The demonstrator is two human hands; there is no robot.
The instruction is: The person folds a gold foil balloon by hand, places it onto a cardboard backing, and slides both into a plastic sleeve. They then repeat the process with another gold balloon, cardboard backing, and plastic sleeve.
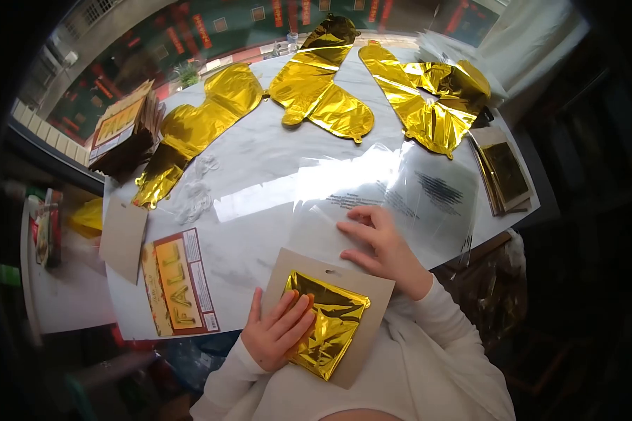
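Note:
My left hand lies with spread fingers on a folded gold foil piece, which rests on a grey-brown card with a slot in its top edge. The card sits at the near table edge, against my body. To its upper right, my right hand has its fingers apart over clear plastic bags with black print. Whether a fingertip touches the bags, I cannot tell. On the left lie a printed card reading FALL and a plain grey card.
Flat gold foil balloons lie along the far side of the white table. A stack of cards stands at the back left. Folded foil on cards lies at the right edge. White ribbon lies left of the middle.

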